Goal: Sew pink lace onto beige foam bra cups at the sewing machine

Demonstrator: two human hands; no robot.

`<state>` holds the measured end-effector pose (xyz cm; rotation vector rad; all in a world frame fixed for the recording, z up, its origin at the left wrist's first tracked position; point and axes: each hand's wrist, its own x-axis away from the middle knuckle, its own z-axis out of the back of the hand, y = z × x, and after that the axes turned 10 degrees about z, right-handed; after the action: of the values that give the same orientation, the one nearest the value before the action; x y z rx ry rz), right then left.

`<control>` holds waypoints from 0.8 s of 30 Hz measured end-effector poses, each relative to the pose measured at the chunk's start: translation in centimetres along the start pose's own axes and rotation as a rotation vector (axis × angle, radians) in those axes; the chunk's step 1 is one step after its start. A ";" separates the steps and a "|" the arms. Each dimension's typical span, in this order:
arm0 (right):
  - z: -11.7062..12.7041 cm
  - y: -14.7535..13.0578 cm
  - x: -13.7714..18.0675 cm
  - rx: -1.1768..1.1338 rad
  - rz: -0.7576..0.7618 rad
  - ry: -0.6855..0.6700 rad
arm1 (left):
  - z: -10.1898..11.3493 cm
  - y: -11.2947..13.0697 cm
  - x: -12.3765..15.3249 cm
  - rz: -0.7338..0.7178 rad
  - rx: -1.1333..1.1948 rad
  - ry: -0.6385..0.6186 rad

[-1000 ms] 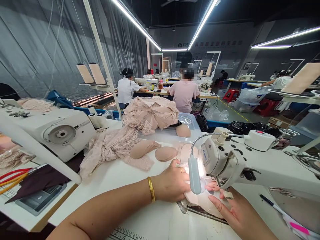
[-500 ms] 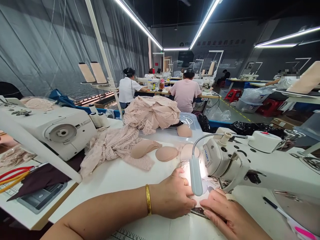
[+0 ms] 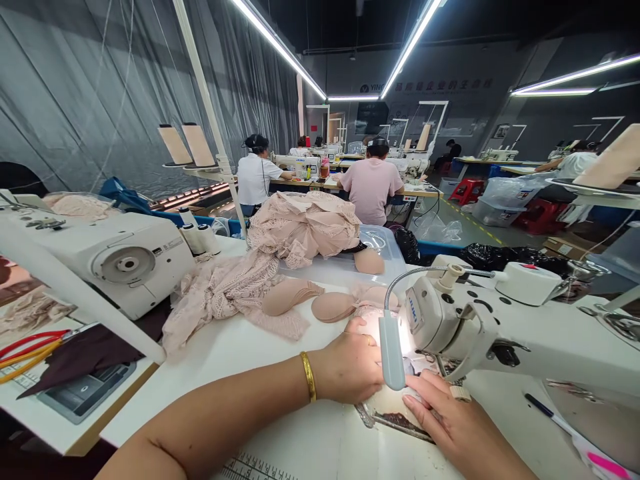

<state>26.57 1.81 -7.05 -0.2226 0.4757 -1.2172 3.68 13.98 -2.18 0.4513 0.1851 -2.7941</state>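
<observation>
My left hand (image 3: 350, 365), with a gold bangle on its wrist, is closed on pale pink fabric (image 3: 371, 325) beside the sewing machine's needle area. The lamp hides some of its fingertips. My right hand (image 3: 443, 407) lies just right of the needle area, its fingertips brought together at the near edge of the same fabric. A grey lamp (image 3: 393, 353) on a bendable neck lights the work and covers the needle. The white sewing machine (image 3: 435, 317) stands over the fabric. Beige bra cups (image 3: 334, 307) lie just beyond my left hand.
A heap of beige lace pieces (image 3: 305, 227) sits on a clear plastic bin (image 3: 387, 243). More lace (image 3: 225, 293) and stacked cups (image 3: 290, 297) lie left. Another machine (image 3: 130, 260) and red-handled scissors (image 3: 35, 343) are far left. A pen (image 3: 543, 405) lies right. Co-workers sit ahead.
Both hands have shifted slightly away from me, the left the more clearly, with the fabric. More of the machine's bed plate shows in front of them.
</observation>
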 end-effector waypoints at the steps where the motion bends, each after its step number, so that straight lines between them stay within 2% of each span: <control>1: -0.2 0.1 0.0 0.012 -0.011 0.015 | -0.2 -0.2 -0.1 0.008 0.011 -0.006; 5: -0.4 0.6 -0.1 0.058 -0.039 -0.019 | -0.5 -0.9 -0.4 0.061 0.036 -0.039; 8: -0.4 1.0 -0.1 0.065 -0.023 -0.055 | 0.4 -1.8 -0.9 0.155 0.115 -0.039; 12: -1.0 1.6 0.0 0.107 0.015 -0.013 | 2.2 -4.2 -2.3 0.575 0.234 0.133; 14: -1.4 1.9 0.0 0.131 0.012 0.020 | 2.4 -5.7 -3.2 0.717 0.250 0.180; 19: -1.6 2.3 -0.3 0.109 0.066 0.043 | 1.9 -8.9 -5.1 0.852 0.333 0.167; 22: -1.1 1.5 -0.4 0.050 0.023 0.051 | 3.8 -9.5 -5.0 0.923 0.315 0.278; 24: -0.7 0.8 -0.5 0.011 -0.010 0.056 | 5.7 -9.0 -4.2 0.935 0.266 0.365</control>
<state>26.76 2.59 -7.86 -0.1824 0.5166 -1.2378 2.99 22.65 5.29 0.8439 -0.2656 -1.8059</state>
